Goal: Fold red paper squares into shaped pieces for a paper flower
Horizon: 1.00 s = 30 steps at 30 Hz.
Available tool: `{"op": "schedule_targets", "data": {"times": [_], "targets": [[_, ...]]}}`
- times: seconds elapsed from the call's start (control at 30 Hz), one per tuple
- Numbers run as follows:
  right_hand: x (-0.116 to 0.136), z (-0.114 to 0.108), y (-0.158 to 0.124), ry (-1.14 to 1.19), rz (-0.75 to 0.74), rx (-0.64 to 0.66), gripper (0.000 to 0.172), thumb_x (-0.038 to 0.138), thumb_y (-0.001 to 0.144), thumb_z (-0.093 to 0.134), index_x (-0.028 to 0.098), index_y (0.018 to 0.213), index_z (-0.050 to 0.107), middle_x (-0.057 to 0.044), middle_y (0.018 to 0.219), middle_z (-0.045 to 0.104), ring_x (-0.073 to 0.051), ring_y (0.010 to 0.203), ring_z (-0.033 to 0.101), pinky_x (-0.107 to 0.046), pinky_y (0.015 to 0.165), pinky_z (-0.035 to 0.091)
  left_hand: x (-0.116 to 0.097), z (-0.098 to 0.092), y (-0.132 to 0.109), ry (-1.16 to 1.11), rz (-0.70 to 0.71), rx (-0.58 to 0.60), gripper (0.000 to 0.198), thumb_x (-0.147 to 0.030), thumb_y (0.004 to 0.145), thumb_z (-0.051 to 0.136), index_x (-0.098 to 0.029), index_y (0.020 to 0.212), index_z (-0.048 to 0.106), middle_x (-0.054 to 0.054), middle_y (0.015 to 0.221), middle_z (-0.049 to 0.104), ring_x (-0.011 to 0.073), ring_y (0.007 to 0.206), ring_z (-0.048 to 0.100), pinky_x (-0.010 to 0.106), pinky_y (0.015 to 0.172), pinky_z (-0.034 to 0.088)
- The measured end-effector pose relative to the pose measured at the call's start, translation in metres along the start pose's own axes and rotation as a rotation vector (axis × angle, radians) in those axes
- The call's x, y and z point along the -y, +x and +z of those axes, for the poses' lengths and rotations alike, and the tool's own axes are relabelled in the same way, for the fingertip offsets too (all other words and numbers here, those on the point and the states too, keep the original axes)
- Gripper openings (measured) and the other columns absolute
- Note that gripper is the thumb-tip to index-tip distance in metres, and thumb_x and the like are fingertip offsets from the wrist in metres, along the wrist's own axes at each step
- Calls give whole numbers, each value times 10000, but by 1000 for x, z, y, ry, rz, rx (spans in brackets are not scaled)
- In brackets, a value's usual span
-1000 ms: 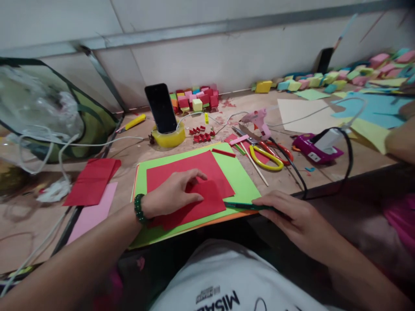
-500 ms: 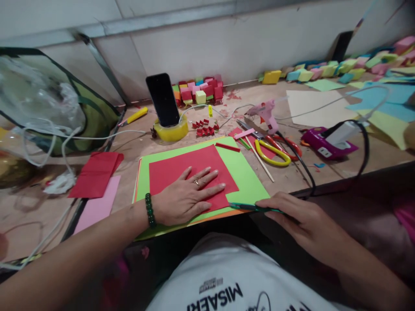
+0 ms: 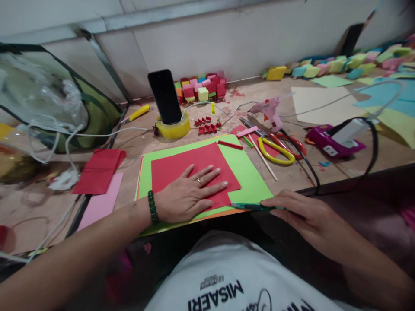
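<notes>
My left hand lies flat on a sheet of red paper, fingers spread, with a ring and a green bead bracelet. The red sheet has a step-shaped notch at its right side and rests on a stack of light green and orange sheets at the table's front edge. My right hand is closed around a slim green pointed tool. Its tip touches or nearly touches the red sheet's near right corner; whether it is a knife or scissors I cannot tell. A narrow red strip lies above the red sheet.
Behind the stack stand a phone in a yellow tape roll and several paper cubes. Scissors, a thin stick, a pink glue gun and a purple power socket with cables lie right. A yellow cutter lies left.
The whole view has shifted slightly, so things sit a little farther right. Both hands keep nearly the same place on the paper and the tool.
</notes>
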State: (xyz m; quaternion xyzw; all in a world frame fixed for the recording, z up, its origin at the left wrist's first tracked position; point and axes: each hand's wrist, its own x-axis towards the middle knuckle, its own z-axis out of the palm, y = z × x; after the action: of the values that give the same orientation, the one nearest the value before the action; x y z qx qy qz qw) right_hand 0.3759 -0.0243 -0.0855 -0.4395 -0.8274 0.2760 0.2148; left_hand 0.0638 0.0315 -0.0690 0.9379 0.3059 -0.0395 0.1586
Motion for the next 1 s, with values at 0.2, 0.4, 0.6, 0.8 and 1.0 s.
{"op": "schedule_targets", "data": {"times": [0.2, 0.4, 0.6, 0.8, 1.0], "targets": [[1, 4, 0, 7, -26, -1, 240, 218, 938, 489, 255, 1134, 622, -44, 953, 639, -151, 835, 639, -257, 702, 505, 0, 1, 0, 25, -3, 4, 525, -467, 991, 216, -346, 1501, 180, 36, 1601, 96, 254, 1474, 84, 582, 1135, 99], [5, 6, 2, -3, -43, -24, 238, 209, 940, 482, 243, 1122, 631, -43, 917, 643, -143, 802, 636, -243, 674, 500, 1, 2, 0, 38, 2, 5, 528, -470, 991, 208, -344, 1503, 173, 39, 1601, 87, 247, 1476, 71, 584, 1130, 104], [9, 10, 3, 18, -44, -32, 235, 205, 938, 491, 245, 1121, 632, -42, 937, 647, -141, 823, 637, -237, 692, 500, 0, 1, 0, 45, -10, 7, 528, -477, 992, 203, -339, 1501, 180, 44, 1601, 91, 243, 1475, 80, 576, 1129, 115], [13, 13, 4, 19, -61, -38, 232, 197, 943, 483, 237, 1115, 634, -48, 930, 646, -138, 809, 636, -234, 677, 495, 0, 1, 0, 43, -10, -5, 529, -487, 991, 199, -340, 1498, 194, 48, 1600, 102, 241, 1474, 89, 566, 1132, 112], [16, 14, 8, 20, -66, -38, 234, 205, 942, 481, 237, 1107, 645, -44, 910, 650, -135, 786, 638, -232, 668, 499, 0, 1, -1, 27, -8, -5, 523, -476, 992, 206, -345, 1498, 191, 40, 1600, 101, 255, 1472, 99, 580, 1129, 114]]}}
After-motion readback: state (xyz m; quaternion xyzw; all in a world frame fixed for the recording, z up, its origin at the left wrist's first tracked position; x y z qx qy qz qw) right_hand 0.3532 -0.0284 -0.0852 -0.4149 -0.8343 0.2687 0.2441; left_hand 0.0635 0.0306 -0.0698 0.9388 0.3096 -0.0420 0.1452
